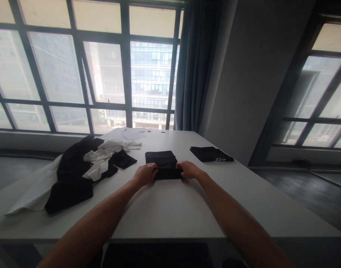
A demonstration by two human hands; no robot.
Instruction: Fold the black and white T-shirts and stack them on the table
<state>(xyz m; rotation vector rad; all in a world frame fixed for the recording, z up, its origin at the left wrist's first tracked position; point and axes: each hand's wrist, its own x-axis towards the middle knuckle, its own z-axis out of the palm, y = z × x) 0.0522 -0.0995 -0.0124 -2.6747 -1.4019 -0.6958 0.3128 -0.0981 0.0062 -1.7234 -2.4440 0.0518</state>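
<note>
A folded black garment [162, 160] lies in the middle of the white table [170, 212]. My left hand [146, 174] grips its near left corner. My right hand [188, 169] grips its near right corner. Both arms reach forward from the table's front edge. A second folded black garment [211, 153] with small white print rests to the right, apart from my hands.
A heap of black and white clothes [75, 171] covers the table's left side. Sheets of paper [128, 134] lie at the far edge by the window [103, 70]. A blue curtain [197, 63] hangs at the back right.
</note>
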